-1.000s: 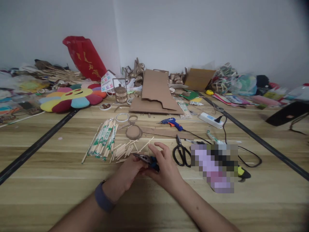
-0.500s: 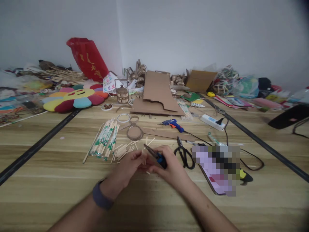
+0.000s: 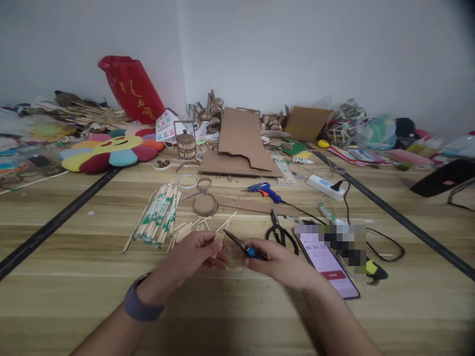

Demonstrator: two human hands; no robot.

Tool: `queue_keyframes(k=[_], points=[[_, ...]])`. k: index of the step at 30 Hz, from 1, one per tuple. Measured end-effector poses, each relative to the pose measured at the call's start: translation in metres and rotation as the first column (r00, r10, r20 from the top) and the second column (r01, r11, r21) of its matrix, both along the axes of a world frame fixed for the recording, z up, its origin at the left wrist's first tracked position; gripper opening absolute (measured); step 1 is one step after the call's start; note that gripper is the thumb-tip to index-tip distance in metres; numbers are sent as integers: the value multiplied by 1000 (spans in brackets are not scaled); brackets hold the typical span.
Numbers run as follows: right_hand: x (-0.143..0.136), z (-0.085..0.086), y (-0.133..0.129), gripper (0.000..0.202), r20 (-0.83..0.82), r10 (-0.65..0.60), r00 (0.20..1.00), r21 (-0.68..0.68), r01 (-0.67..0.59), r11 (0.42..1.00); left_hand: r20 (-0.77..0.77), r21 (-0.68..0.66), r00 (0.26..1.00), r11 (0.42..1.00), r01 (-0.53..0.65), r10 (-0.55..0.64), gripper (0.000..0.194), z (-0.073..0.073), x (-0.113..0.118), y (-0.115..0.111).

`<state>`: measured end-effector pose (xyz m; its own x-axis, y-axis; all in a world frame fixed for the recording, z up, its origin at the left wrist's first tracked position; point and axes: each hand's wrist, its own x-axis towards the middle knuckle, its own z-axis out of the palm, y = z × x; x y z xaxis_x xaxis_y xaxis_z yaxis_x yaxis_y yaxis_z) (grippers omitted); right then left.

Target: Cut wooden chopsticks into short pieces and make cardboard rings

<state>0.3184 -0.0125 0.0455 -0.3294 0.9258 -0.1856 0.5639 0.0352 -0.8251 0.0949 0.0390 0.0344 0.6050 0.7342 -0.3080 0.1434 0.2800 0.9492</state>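
Observation:
Pinched in my left hand are several thin wooden sticks, their ends poking out past the fingers. My right hand is closed round the blue handles of a pair of pliers, whose dark jaws point up and left beside the sticks. A small gap separates the pliers from my left fingers. Just beyond my left hand lies a heap of short cut sticks. Left of that heap are wrapped chopsticks in green-printed sleeves. Past the heap sits a round cardboard piece with a ridged rim.
Black scissors and a phone with a timer lie right of my right hand. A blue glue gun trails its cord towards a power strip. Cardboard sheets and a flower cushion stand further back.
My right hand and the pliers have moved right, away from my left fingers, and the pliers tilt flatter. My left hand has shifted slightly left with the sticks.

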Motion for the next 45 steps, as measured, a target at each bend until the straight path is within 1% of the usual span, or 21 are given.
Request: queue_keyframes(k=[5, 9, 18, 24, 29, 36, 38, 41, 45], points=[[-3, -1, -1, 19, -33, 40, 999, -38, -41, 998, -16, -14, 998, 998, 65, -65, 50, -2, 3, -3], [-6, -4, 0, 17, -68, 47, 997, -54, -50, 997, -17, -33, 995, 994, 100, -101, 52, -3, 6, -7], [-10, 0, -1, 15, -119, 73, 990, -46, -79, 996, 29, -52, 995, 994, 95, -94, 49, -9, 10, -11], [-15, 1, -1, 9, -81, 72, 994, 0, -72, 997, 46, -66, 995, 993, 96, -94, 49, -6, 10, -10], [-19, -1, 0, 9, -32, 61, 998, 21, -61, 998, 19, -62, 997, 995, 81, -80, 51, -5, 9, -10], [-19, -1, 1, 9, -61, 83, 995, 19, -82, 996, 31, -56, 994, 993, 102, -101, 49, -5, 8, -10], [-18, -2, 1, 11, -35, 83, 996, 30, -82, 996, 19, -49, 994, 993, 106, -105, 48, -4, 8, -10], [-18, -2, 0, 15, 52, 76, 996, 52, -79, 996, 1, -33, 995, 994, 100, -101, 47, -3, 10, -10], [-17, 0, -3, 21, 163, 78, 984, 156, -103, 982, 3, -23, 995, 995, 100, -100, 46, -4, 13, -12]])
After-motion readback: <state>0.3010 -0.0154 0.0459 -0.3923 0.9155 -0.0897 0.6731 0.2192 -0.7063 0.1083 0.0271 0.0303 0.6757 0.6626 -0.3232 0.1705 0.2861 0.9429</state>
